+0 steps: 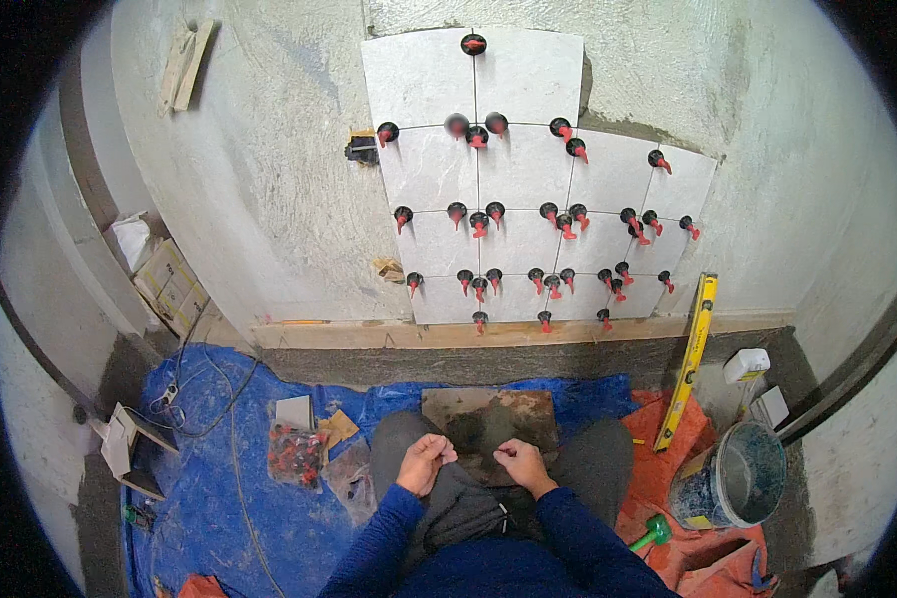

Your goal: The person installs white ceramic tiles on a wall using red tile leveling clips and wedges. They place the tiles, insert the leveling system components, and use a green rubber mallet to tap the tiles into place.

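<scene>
I have the left hand [426, 463] and right hand [524, 466] apart over the lap [465, 510], fingers curled toward the thumbs; they show so small that I cannot tell whether either pinches a piece. The tiles [433, 171] stand on the far wall [269, 169], with black-and-red clips [479, 224] along their edges. A bag of red and black pieces [296, 455] lies to the near left on the blue sheet [199, 488]. To work well here, I judge I should seat each clip squarely, turn it gently so no tile shifts, and check flatness with the yellow level [685, 363], slanted at the right.
</scene>
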Tool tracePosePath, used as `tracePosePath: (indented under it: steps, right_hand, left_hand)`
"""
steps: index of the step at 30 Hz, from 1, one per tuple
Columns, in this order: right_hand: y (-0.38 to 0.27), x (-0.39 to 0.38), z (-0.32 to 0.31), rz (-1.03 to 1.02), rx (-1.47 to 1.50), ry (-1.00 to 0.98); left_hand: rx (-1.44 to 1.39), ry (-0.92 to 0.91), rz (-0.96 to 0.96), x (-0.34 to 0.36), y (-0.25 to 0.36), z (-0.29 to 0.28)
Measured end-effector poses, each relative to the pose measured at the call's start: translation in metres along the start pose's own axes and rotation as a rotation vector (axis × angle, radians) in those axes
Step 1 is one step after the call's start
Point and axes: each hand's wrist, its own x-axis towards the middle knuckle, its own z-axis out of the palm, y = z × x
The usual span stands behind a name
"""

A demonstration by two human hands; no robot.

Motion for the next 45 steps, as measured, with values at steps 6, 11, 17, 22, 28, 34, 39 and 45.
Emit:
tracePosePath:
  steps: [6, 11, 17, 22, 28, 34, 39, 45]
  right_hand:
    - [-0.009, -0.013, -0.001, 0.034, 0.057, -0.003]
    - [-0.019, -0.018, -0.005, 0.045, 0.036, -0.046]
    - [-0.019, -0.017, -0.003, 0.032, 0.073, -0.019]
    - [-0.014, -0.016, 0.002, 0.015, 0.053, -0.016]
    - [-0.012, -0.017, 0.004, 0.027, 0.032, -0.037]
    - [-0.013, -0.019, 0.003, -0.060, 0.013, 0.000]
    - [-0.011, -0.019, 0.001, -0.009, 0.020, -0.023]
    - [-0.003, -0.019, 0.003, 0.011, -0.012, -0.052]
  left_hand:
    - [0.008, -0.033, -0.003, -0.011, -0.006, 0.000]
    - [0.075, 0.029, -0.040, -0.015, -0.006, 0.003]
    - [0.071, 0.021, -0.022, -0.018, -0.002, 0.004]
    - [0.048, 0.033, -0.040, -0.020, -0.002, 0.006]
    - [0.061, 0.046, -0.021, -0.020, -0.004, 0.008]
    - [0.034, 0.028, -0.024, -0.020, -0.006, 0.009]
    - [0.038, 0.036, -0.037, -0.020, -0.007, 0.009]
    - [-0.002, 0.033, -0.048, -0.017, -0.010, 0.012]
